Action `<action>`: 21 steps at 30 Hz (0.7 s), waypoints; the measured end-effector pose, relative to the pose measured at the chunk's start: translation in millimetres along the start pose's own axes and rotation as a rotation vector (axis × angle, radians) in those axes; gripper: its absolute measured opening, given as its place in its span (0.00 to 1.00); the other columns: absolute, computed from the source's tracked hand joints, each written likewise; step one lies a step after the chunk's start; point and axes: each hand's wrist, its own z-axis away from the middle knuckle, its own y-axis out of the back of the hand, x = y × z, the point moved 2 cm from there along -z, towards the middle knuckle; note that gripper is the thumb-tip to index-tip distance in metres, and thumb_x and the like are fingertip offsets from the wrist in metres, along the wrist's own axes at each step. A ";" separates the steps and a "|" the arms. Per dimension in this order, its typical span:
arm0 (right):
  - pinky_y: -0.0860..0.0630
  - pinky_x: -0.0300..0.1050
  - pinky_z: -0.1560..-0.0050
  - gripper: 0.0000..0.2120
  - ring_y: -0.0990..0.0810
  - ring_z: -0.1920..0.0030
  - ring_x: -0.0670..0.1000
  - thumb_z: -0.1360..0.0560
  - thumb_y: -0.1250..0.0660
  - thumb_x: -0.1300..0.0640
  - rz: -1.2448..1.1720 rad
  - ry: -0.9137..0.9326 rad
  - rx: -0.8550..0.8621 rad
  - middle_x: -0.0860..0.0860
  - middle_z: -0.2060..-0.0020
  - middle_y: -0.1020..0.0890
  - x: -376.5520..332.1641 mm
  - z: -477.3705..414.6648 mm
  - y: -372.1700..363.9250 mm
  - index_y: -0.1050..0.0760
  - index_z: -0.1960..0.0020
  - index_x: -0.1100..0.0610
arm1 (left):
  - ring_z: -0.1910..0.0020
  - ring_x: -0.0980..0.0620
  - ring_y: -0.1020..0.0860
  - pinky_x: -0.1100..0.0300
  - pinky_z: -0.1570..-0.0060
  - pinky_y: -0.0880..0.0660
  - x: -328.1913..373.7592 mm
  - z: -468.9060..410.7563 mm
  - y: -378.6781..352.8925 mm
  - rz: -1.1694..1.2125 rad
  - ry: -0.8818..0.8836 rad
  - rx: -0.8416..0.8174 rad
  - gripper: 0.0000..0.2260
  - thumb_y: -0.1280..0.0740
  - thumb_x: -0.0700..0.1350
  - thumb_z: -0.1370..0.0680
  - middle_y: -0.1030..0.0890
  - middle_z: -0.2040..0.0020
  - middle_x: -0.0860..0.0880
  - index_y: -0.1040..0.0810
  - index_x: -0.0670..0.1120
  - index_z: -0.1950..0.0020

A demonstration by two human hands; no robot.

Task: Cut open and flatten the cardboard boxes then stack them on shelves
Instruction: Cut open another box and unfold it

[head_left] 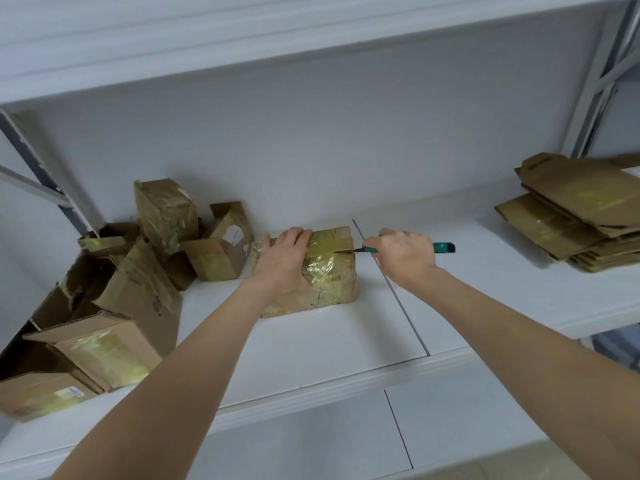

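A taped brown cardboard box (330,289) sits on the white shelf (311,344) in the middle of the view. My left hand (282,259) lies on top of the box, fingers curled over its far edge, holding it down. My right hand (403,254) grips a teal utility knife (443,248). The knife's blade touches the yellowish tape on the box's top right. A stack of flattened boxes (571,216) lies on the same shelf at the far right.
Several unflattened, partly torn cardboard boxes (121,282) are piled at the left end of the shelf. A white wall stands behind. Another shelf board (277,39) hangs overhead, and a lower shelf (450,431) shows below. Grey metal uprights (602,81) flank both sides.
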 end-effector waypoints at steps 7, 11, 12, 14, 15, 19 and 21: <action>0.33 0.43 0.59 0.12 0.21 0.50 0.55 0.18 0.44 0.54 -0.196 -0.105 0.056 0.47 0.49 0.22 14.9 23.7 -17.4 0.25 0.40 0.43 | 0.27 0.47 0.41 0.38 0.28 0.49 4.1 14.1 -0.2 -0.046 -0.006 0.029 0.51 0.23 0.56 0.33 0.40 0.28 0.46 0.50 0.44 0.21; 0.24 0.46 0.55 0.12 0.21 0.54 0.56 0.19 0.41 0.52 -0.584 -0.280 0.034 0.48 0.53 0.18 23.7 38.0 -36.0 0.26 0.38 0.42 | 0.28 0.45 0.41 0.33 0.29 0.50 6.2 18.5 0.0 -0.060 0.002 0.018 0.54 0.23 0.59 0.34 0.42 0.29 0.44 0.53 0.43 0.21; 0.23 0.48 0.52 0.15 0.19 0.55 0.55 0.19 0.40 0.52 -0.718 -0.307 0.017 0.47 0.54 0.18 21.0 39.4 -39.2 0.28 0.35 0.40 | 0.28 0.44 0.42 0.33 0.29 0.51 8.2 18.9 0.1 -0.053 0.000 0.012 0.54 0.24 0.59 0.34 0.43 0.29 0.44 0.54 0.44 0.21; 0.21 0.51 0.49 0.20 0.18 0.60 0.53 0.21 0.40 0.53 -0.925 -0.341 -0.006 0.47 0.57 0.17 12.9 40.3 -42.9 0.30 0.32 0.37 | 0.28 0.44 0.43 0.32 0.29 0.53 11.5 18.9 0.5 -0.039 0.001 -0.009 0.54 0.25 0.59 0.34 0.44 0.29 0.44 0.55 0.45 0.21; 0.20 0.53 0.49 0.20 0.17 0.61 0.53 0.21 0.40 0.53 -0.965 -0.350 -0.012 0.47 0.57 0.17 9.4 40.1 -44.1 0.31 0.31 0.37 | 0.27 0.43 0.43 0.32 0.28 0.54 11.8 18.9 0.6 -0.033 -0.001 -0.016 0.54 0.26 0.60 0.35 0.45 0.29 0.44 0.56 0.45 0.21; 0.20 0.54 0.49 0.19 0.18 0.56 0.56 0.21 0.41 0.53 -0.977 -0.387 -0.021 0.49 0.55 0.18 5.5 36.0 -41.9 0.28 0.34 0.36 | 0.26 0.43 0.44 0.34 0.28 0.57 10.9 18.6 2.8 0.014 0.003 -0.036 0.56 0.28 0.65 0.36 0.46 0.29 0.45 0.57 0.46 0.21; 0.19 0.55 0.49 0.18 0.17 0.58 0.56 0.21 0.42 0.54 -0.981 -0.389 -0.043 0.49 0.57 0.17 4.8 34.0 -40.6 0.27 0.37 0.35 | 0.27 0.43 0.43 0.35 0.27 0.56 12.8 18.8 4.2 0.020 0.018 -0.028 0.55 0.27 0.65 0.35 0.44 0.29 0.45 0.56 0.45 0.21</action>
